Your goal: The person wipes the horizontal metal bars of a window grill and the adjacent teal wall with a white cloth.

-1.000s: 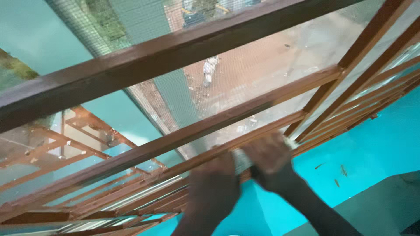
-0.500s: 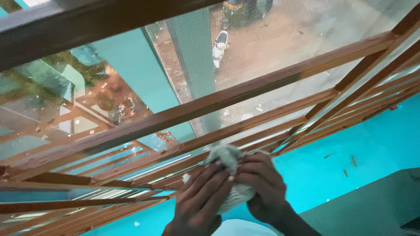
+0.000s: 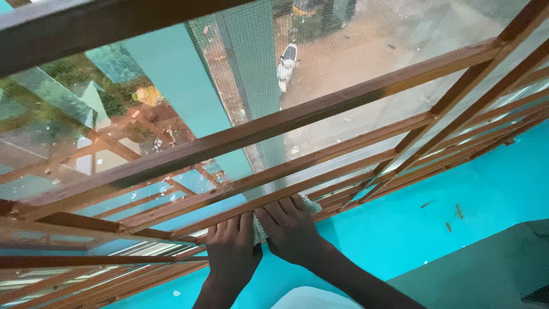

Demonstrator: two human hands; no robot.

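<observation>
Brown wooden window grille point(image 3: 274, 129) across the whole frame, bars slanting from lower left to upper right, mesh and glass behind. Turquoise wall point(image 3: 457, 212) filling the lower right below it. Right hand point(image 3: 291, 229) at lower centre, fingers flat and spread, pressing a pale cloth point(image 3: 258, 229) against a lower bar. Left hand point(image 3: 231, 249) just beside it, fingers laid flat on the cloth's left edge. Cloth mostly hidden between both hands, one corner showing right of the right hand's fingertips.

Brown wooden window grille point(image 3: 320, 111) standing against a turquoise wall point(image 3: 486, 189)

Daylight is coming through wire mesh point(image 3: 343, 51), showing bare ground point(image 3: 366, 57) far below.
</observation>
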